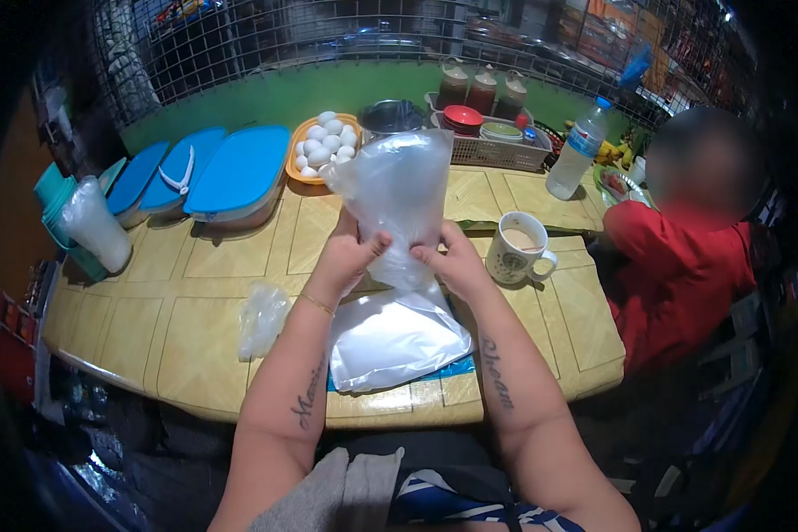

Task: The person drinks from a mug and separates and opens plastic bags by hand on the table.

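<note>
In the head view I hold up a stack of clear plastic bags (403, 182) over the table. My left hand (350, 254) is closed on its left side, thumb on the front. My right hand (449, 259) grips the lower right side, thumb also in front. Beneath my hands lies a white, shiny, flat packet (399, 346), with a blue edge showing under it. A crumpled clear plastic bag (262, 321) rests left of my left forearm. Just right of my right hand stands a white mug (512, 257) with a milky brown drink.
Blue-lidded containers (239, 173), tongs (180, 173) and an orange basket (303, 168) of eggs (328, 142) line the back. A grey crate (505, 153) holds jars and bowls. A water bottle (579, 151) stands right, near a person in red (683, 266).
</note>
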`<control>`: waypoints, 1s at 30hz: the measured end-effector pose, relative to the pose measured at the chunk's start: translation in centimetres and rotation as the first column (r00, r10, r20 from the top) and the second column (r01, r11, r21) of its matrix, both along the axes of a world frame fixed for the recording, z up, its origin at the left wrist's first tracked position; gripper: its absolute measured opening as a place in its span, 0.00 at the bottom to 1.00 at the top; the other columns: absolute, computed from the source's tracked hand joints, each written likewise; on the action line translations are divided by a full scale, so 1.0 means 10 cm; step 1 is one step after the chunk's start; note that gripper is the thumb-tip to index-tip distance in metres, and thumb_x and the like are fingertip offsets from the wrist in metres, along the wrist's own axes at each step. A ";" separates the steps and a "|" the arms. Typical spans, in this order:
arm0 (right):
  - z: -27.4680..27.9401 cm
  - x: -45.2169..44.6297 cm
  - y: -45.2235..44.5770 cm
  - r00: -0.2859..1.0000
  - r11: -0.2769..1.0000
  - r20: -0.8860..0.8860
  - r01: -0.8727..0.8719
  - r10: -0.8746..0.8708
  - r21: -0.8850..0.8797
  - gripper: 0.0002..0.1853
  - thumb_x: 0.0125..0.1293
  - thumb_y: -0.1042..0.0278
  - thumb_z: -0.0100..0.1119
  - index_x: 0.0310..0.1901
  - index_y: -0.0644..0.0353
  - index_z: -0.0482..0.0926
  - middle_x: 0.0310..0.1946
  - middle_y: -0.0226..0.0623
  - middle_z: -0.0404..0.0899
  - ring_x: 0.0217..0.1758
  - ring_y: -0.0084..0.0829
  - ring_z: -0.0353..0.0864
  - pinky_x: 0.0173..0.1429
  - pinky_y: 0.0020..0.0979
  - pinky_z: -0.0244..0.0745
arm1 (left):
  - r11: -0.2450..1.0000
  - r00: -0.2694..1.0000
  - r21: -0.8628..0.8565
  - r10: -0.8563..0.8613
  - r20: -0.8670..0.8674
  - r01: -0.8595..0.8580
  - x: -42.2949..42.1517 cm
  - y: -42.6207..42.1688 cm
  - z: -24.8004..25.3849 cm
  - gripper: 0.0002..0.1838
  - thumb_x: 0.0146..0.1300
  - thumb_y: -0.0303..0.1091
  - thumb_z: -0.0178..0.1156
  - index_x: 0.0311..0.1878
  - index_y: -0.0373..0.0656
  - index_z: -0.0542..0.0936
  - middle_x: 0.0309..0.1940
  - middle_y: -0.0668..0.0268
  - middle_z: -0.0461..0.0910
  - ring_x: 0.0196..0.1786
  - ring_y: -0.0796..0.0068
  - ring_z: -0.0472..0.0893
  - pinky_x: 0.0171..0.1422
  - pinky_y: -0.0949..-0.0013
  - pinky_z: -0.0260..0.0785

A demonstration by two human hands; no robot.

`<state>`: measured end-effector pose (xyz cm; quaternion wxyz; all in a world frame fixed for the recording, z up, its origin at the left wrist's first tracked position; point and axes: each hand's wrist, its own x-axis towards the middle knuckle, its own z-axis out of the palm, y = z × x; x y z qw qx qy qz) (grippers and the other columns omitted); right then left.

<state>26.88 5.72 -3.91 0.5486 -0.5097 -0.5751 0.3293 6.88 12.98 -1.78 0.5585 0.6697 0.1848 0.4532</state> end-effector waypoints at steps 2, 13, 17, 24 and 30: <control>-0.11 0.08 0.03 0.998 0.997 0.054 -0.011 0.015 -0.077 0.31 0.57 0.64 0.74 0.61 0.62 0.76 0.58 0.42 0.76 0.59 0.33 0.75 0.62 0.35 0.71 | 1.000 0.982 -0.018 0.017 -0.186 -0.021 0.01 0.09 -0.12 0.53 0.57 0.50 0.75 0.76 0.38 0.55 0.72 0.63 0.64 0.72 0.67 0.65 0.74 0.64 0.59; 0.48 0.06 -0.32 0.761 0.881 0.605 0.430 -0.234 -0.200 0.22 0.59 0.50 0.71 0.37 0.65 0.84 0.31 0.47 0.84 0.35 0.40 0.84 0.44 0.38 0.78 | 0.915 0.926 0.142 0.368 0.081 -0.377 -0.33 0.04 0.27 0.25 0.62 0.35 0.70 0.58 0.38 0.72 0.49 0.65 0.81 0.47 0.72 0.79 0.52 0.71 0.72; 0.68 0.05 -0.50 0.781 0.932 0.596 0.333 -0.189 -0.142 0.16 0.58 0.58 0.72 0.34 0.66 0.83 0.25 0.40 0.81 0.28 0.31 0.79 0.37 0.33 0.74 | 0.883 0.811 0.296 0.457 -0.365 -0.364 -0.50 -0.21 0.61 0.09 0.58 0.32 0.69 0.35 0.38 0.80 0.28 0.68 0.82 0.32 0.77 0.78 0.40 0.70 0.72; 0.51 -0.31 -0.51 0.581 0.919 0.722 -0.138 0.376 -0.368 0.15 0.56 0.61 0.71 0.44 0.55 0.85 0.37 0.44 0.86 0.42 0.42 0.86 0.48 0.40 0.79 | 0.919 0.324 0.344 0.270 -0.906 0.195 -0.26 -0.45 0.19 0.19 0.50 0.45 0.74 0.35 0.39 0.81 0.31 0.55 0.83 0.36 0.53 0.83 0.43 0.56 0.73; 0.47 -0.43 -0.48 0.385 0.855 0.780 -0.049 0.494 -0.517 0.22 0.52 0.57 0.73 0.50 0.52 0.82 0.43 0.43 0.85 0.49 0.45 0.84 0.51 0.42 0.79 | 0.933 0.251 0.184 0.107 -0.962 0.309 -0.20 -0.45 0.14 0.17 0.49 0.39 0.76 0.36 0.41 0.81 0.33 0.58 0.83 0.39 0.56 0.82 0.45 0.60 0.72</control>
